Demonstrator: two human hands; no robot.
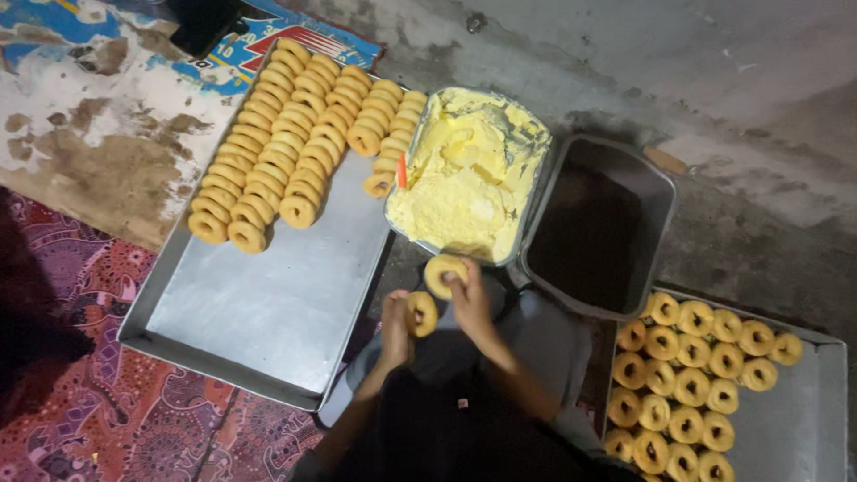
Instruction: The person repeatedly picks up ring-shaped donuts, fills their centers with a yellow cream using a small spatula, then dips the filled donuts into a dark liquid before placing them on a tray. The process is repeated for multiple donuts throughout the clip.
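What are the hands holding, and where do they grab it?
Each holds a doughnut by its edge: left hand one doughnut, right hand another doughnut.

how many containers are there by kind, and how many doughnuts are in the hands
Flat metal trays of ring doughnuts: 2 (large silver one, smaller right one)
Metal tub of pale yellow cream: 1
Dark tub of brown topping: 1
Held ring doughnuts: 2 (left hand, right hand)
Total: 6

Head view: L hand (395,323) w/ donut (421,313); R hand (470,299) w/ 2nd donut (443,273). Cream tub (470,174), dark tub (596,225), big tray (268,295) w/ donut rows (295,134), R tray (803,419) w/ flat donuts (692,379).
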